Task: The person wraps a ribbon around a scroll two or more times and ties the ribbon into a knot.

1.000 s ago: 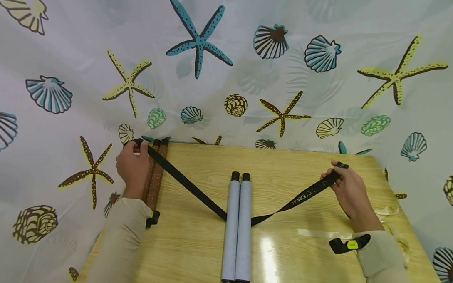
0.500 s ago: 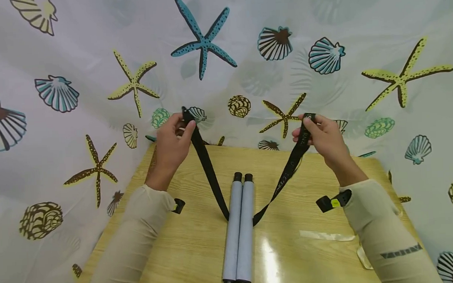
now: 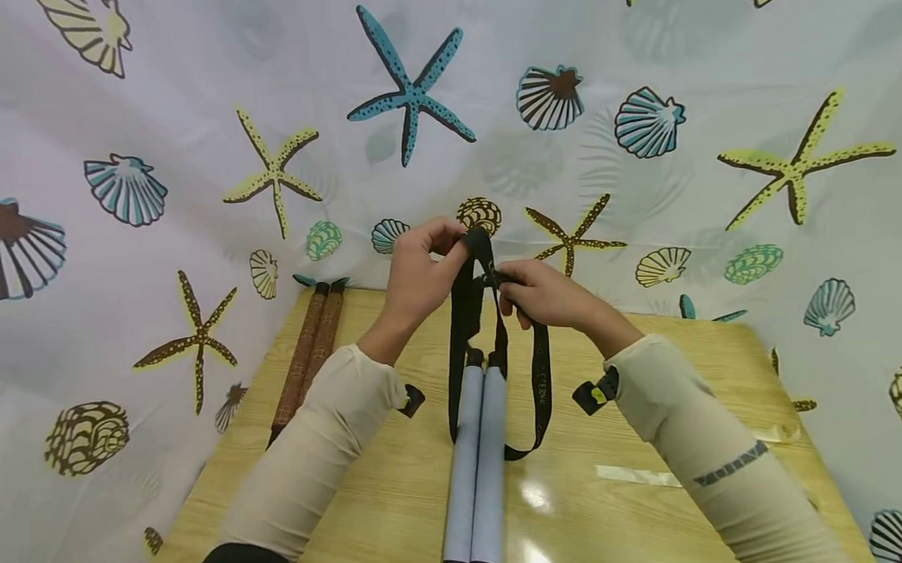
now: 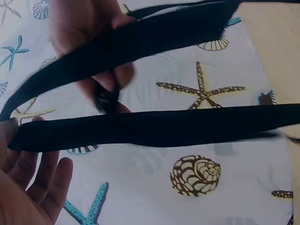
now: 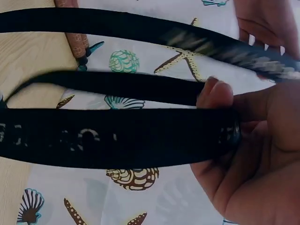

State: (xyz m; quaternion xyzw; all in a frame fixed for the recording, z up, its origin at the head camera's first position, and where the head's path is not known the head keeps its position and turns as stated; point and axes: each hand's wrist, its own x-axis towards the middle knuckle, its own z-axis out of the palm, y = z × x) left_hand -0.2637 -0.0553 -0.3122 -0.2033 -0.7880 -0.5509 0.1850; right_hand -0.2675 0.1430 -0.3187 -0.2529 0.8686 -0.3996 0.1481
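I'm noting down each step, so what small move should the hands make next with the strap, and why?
Probably have the right hand draw its part of the black strap across the part the left hand holds: the hands are close together, and the strap emerges on both sides of the two pale tubes, hanging in a slack curve at their right.

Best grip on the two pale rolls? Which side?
Probably from above, spanning both pale rolls, just nearer the person than the black strap: they lie side by side, and that stretch is uncovered. The left hand and right hand hold the strap toward the far end, so the near side looks easier.
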